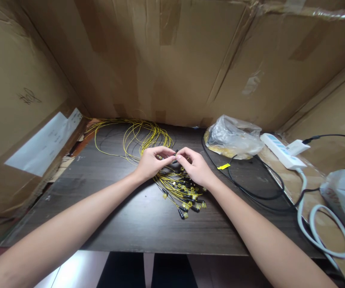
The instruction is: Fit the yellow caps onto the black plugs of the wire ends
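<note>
Left hand [151, 162] and right hand [196, 166] nearly meet, thumbs and forefingers pinching a small black piece [176, 154], detail too small to read. Just nearer the person, black connectors [181, 214] with yellowish tags [203, 205]; yellow wires [160, 138] loop behind left hand on dark table [142, 224]. Farther right: plastic bag [234, 136], white power strip [282, 152].

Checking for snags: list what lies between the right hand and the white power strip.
Between the right hand and power strip, the head view shows a plastic bag, a yellow tag and black cable.
</note>
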Action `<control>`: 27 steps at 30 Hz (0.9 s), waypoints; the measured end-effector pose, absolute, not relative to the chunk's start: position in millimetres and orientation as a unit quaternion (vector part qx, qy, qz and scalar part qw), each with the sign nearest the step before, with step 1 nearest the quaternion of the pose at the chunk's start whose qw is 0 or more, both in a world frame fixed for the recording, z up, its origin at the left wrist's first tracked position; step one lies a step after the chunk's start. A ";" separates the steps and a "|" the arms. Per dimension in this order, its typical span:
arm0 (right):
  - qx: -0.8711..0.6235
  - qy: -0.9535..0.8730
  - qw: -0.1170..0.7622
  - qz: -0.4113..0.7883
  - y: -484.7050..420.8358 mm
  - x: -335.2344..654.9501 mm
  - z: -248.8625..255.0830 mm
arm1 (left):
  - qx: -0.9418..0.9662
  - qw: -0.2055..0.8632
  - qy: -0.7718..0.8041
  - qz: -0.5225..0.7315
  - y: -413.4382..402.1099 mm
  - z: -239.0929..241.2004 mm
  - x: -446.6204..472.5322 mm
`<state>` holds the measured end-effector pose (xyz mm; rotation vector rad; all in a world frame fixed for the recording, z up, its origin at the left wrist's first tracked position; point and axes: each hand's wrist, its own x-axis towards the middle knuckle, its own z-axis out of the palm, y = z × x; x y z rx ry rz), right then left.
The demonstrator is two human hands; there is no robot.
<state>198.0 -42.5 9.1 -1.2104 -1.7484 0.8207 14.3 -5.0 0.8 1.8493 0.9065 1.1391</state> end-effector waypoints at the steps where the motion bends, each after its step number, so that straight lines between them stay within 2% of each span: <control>1: -0.482 -0.695 0.419 0.330 -42.0 198.2 8.6 | 0.725 0.384 0.355 0.447 -4.9 0.7 14.2; 16: -0.473 -0.689 0.404 0.372 -40.2 204.5 9.1 | 0.718 0.415 0.349 0.436 -3.2 -1.0 12.2; 27: -0.469 -0.697 0.399 0.368 -40.0 202.4 10.4 | 0.742 0.369 0.359 0.429 -6.7 2.0 14.5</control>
